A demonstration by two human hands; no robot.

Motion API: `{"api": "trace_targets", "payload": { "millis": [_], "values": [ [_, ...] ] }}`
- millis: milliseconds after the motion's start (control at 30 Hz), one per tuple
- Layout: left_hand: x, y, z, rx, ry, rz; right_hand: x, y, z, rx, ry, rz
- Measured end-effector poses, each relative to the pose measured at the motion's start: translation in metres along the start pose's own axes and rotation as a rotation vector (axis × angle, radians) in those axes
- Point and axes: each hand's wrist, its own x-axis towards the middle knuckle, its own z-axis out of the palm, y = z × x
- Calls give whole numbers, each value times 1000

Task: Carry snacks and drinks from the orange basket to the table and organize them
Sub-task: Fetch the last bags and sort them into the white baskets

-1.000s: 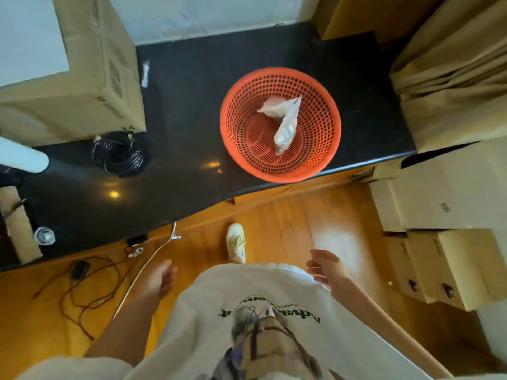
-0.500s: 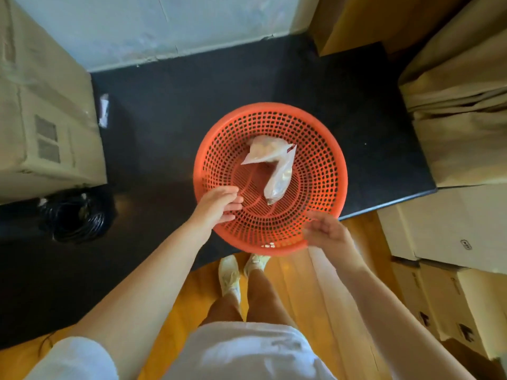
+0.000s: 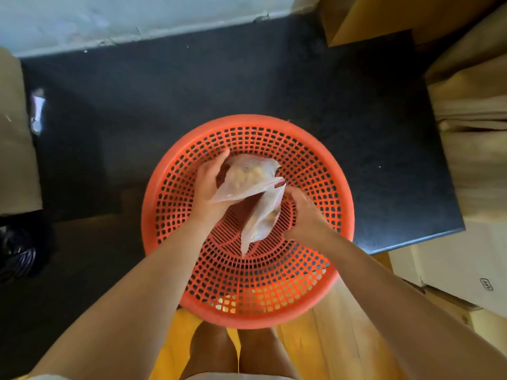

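Observation:
A round orange basket (image 3: 248, 316) sits on the black counter (image 3: 192, 100), overhanging its front edge. Inside are two clear plastic zip bags of pale brown snacks. My left hand (image 3: 207, 187) grips the upper snack bag (image 3: 251, 175) from its left side, thumb up along the edge. My right hand (image 3: 306, 215) holds the lower snack bag (image 3: 262, 219) at its right side, fingers curled against it near the red zip strip. The two bags overlap at the middle. No drinks are in view.
Cardboard boxes (image 3: 16, 160) stand at the counter's left, with folded cardboard (image 3: 472, 149) at the right. Pale boxes (image 3: 452, 272) are stacked on the wooden floor (image 3: 345, 338) at lower right. A coil of black cable (image 3: 16, 250) and a small wrapper (image 3: 37, 111) lie at the left.
I have stepped up close to the basket. Both hands went from its near rim into it and took hold of the two snack bags, which now sit raised and shifted.

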Motion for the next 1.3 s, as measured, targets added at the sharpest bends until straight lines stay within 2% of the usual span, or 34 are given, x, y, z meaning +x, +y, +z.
{"api": "trace_targets", "payload": {
  "millis": [67,267,367,500,567,733,800,967,1133,1300],
  "values": [
    [54,-19,43,44,-49,-101,60,32,-27,17,-57,71],
    [57,-16,47,98,-38,-62,63,26,-23,-34,-57,36],
    [61,-16,44,237,-95,-100,64,26,-20,-62,-52,10],
    [50,-2,36,-91,6,-180,54,26,-16,-1,-39,54],
    [42,6,29,-266,7,-249,45,27,-14,5,-14,68],
    [22,16,8,-436,54,-253,10,25,-10,58,10,97],
    [11,19,-3,-485,73,-253,-10,20,-8,199,15,95],
    [-22,31,-37,-591,51,-295,-79,-1,4,824,5,76],
    [-57,57,-74,-596,-67,-259,-142,-31,29,1282,30,74],
    [-84,93,-92,-602,-181,-235,-203,-59,59,1622,160,-85]
  ]
}}
